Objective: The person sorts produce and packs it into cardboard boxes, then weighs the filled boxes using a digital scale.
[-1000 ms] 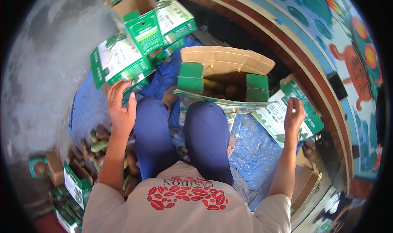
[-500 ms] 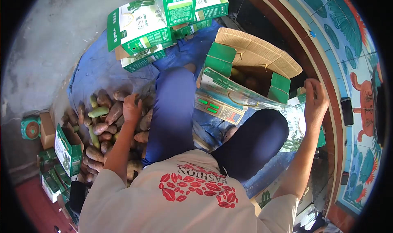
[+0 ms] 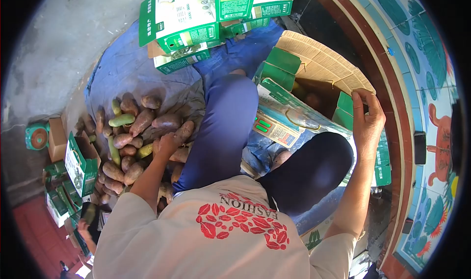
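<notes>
Closest to the viewer is the pale shirt with red print, and beyond it the dark-trousered legs spread apart. Outside the left leg, the left hand is bent down over the heap of roots. Its fingers meet the near end of a brownish root, which points away past them; the fingertips are hidden, so I cannot tell how tightly they close. More brown roots and a few long green ones lie beside that hand.

Beyond the right knee, the right hand is raised, its bent fingers drawn narrow at the corner of the cardboard flap; I cannot tell whether they pinch it. The flap belongs to the open green box, which has produce inside. A scale with lit green displays sits before the box. Farther off, stacked cartons rest on the blue sheet.
</notes>
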A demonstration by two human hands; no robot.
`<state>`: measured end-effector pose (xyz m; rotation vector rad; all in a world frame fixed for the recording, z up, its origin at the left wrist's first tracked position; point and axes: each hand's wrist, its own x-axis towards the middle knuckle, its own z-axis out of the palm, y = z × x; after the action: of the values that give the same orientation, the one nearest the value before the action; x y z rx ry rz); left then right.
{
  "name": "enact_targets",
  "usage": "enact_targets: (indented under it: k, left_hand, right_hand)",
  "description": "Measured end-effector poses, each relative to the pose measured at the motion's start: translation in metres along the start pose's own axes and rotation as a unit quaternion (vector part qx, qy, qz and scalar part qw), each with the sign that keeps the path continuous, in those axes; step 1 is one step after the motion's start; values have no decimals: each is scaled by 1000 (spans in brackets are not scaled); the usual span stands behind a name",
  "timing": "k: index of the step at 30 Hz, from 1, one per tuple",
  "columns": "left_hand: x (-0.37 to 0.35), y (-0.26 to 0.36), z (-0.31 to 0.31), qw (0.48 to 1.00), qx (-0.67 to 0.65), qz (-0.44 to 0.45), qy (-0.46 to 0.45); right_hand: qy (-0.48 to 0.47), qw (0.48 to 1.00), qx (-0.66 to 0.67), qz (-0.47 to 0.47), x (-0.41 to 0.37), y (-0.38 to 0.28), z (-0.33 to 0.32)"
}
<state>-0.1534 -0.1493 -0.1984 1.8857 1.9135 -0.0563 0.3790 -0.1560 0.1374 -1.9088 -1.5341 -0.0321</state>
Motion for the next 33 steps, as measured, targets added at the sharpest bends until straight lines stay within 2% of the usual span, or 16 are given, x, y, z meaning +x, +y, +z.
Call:
enact_targets:
  k: [3, 6, 9, 12, 15, 18, 21, 24, 27, 30, 33]
  left_hand:
    - [-14, 4, -8, 998, 53, -8, -34]
    - [-8, -30, 27, 995, 27, -54, -74]
    - [-15, -41, 39, 994, 28, -37, -97]
    - [-21, -11, 17, 981, 52, -84, -169]
    - [-17, -22, 38, 970, 82, -81, -214]
    - [-16, -10, 38, 933, 131, -97, -320]
    - [-30, -26, 67, 947, 129, -26, -292]
    - [-46, -3, 42, 961, 99, -47, -253]
    - [-38, -10, 49, 961, 91, -96, -244]
    - [-31, -12, 50, 969, 138, -97, -179]
    - [-18, -8, 50, 974, 107, -153, -128]
  right_hand:
    - [-5, 1000, -8, -1, 4, 2, 7]
    - [-22, 999, -28, -6, 5, 10, 20]
    - [-40, 997, -52, -27, -2, 23, 34]
    - [-55, 997, -51, -13, -4, 29, 36]
    - [-80, 995, -45, -29, -5, 29, 37]
    - [-96, 994, -37, -26, -7, 29, 39]
    - [-104, 994, -35, 4, -10, 36, 41]
    - [-103, 992, -78, -10, -12, 39, 41]
    - [-102, 990, -98, -24, -13, 35, 40]
    - [-102, 984, -140, -39, -15, 37, 39]
    - [-91, 981, -162, -47, -17, 40, 36]
